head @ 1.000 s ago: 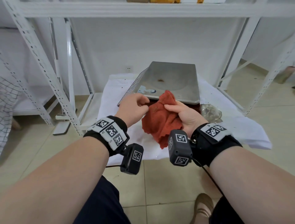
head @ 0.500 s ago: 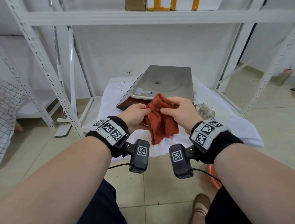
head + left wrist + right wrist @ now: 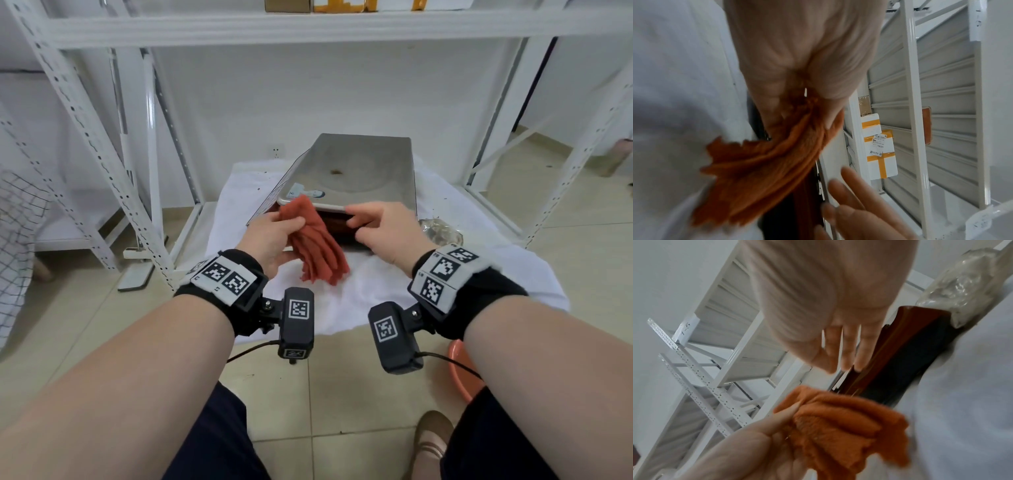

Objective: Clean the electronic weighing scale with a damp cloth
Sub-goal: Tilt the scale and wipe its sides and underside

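The weighing scale [image 3: 359,168] has a steel pan with a small brown spot on a dark red body [image 3: 894,344]. It stands on a white-covered low table [image 3: 462,284]. My left hand [image 3: 294,222] grips a bunched red cloth [image 3: 318,250] at the scale's front left corner, and the cloth hangs in folds [image 3: 764,164]. My right hand [image 3: 356,222] holds nothing. Its fingers [image 3: 846,352] are straight and reach toward the scale's front edge; I cannot tell if they touch it.
A crumpled clear plastic bag [image 3: 442,233] lies right of the scale. White perforated shelf posts [image 3: 102,164] stand left and right, with taped boxes [image 3: 879,154] on the shelf above. An orange basin [image 3: 460,370] sits on the tiled floor by my right leg.
My right hand has let go of the cloth and moved right, toward the scale's front edge. My left hand alone now holds the cloth, which has moved up to the scale's front left corner.
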The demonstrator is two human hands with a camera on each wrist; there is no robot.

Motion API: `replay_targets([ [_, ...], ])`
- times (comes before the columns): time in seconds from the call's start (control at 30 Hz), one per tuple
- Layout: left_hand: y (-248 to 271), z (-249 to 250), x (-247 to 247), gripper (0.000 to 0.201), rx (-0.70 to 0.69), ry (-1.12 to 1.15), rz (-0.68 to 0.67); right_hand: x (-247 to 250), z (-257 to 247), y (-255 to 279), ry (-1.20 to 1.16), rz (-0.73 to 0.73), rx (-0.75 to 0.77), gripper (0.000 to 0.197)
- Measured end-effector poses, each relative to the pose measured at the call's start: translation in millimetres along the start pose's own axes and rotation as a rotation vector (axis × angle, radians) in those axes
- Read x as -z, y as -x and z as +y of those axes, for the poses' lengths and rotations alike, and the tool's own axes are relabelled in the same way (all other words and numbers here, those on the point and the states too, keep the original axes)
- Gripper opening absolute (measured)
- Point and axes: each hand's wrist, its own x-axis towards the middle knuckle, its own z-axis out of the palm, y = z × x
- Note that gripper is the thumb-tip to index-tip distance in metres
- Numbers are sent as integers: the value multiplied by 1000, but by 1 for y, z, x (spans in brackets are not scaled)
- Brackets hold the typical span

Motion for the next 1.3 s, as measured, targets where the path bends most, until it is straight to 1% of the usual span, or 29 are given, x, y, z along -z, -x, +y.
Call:
replay_targets([
  [0.03,-4,-1,2,15,-38,-16,99,5,4,-3,82,97,-4,44],
  [0.07,-9,-2,4,14,-91,-72,216,10,7,-5,158,163,-9,42],
  [0.1,-12,-2,6,13,-145,-141,320,15,10,-7,225,203,-11,40],
  [0.17,-17,-3,10,17,-248,-248,482,22,16,-12,347,221,-21,41],
  [0.23,-26,-7,13,16,-296,-345,545,25,24,-18,442,203,-77,43],
  [0.3,-33,-11,15,17,-294,-485,583,25,31,-23,486,178,-149,47],
  [0.37,-40,-14,14,21,-293,-612,612,25,36,-24,502,141,-190,52],
  [0.43,-46,-16,12,23,-318,-696,605,26,38,-26,486,119,-206,56],
  [0.53,-52,-19,8,17,-332,-810,559,26,39,-27,446,136,-185,56],
  [0.7,-55,-31,2,18,-317,-972,506,29,40,-27,454,160,-169,51],
  [0.77,-56,-38,-5,14,-325,-998,472,30,40,-27,452,170,-166,50],
  [0.87,-56,-46,-17,14,-387,-1000,460,31,41,-28,444,179,-159,50],
  [0.97,-51,-52,-31,16,-442,-952,440,31,44,-29,445,183,-158,49],
  [1.07,-44,-60,-42,17,-505,-912,370,30,45,-28,441,182,-164,49],
  [1.13,-40,-67,-45,28,-545,-910,298,30,45,-28,440,180,-163,49],
  [1.2,-38,-72,-46,37,-585,-926,256,30,45,-28,442,182,-157,48],
  [1.23,-37,-73,-47,38,-605,-921,240,30,45,-28,444,185,-155,48],
  [1.3,-33,-74,-50,32,-605,-868,214,30,44,-28,446,185,-155,49],
])
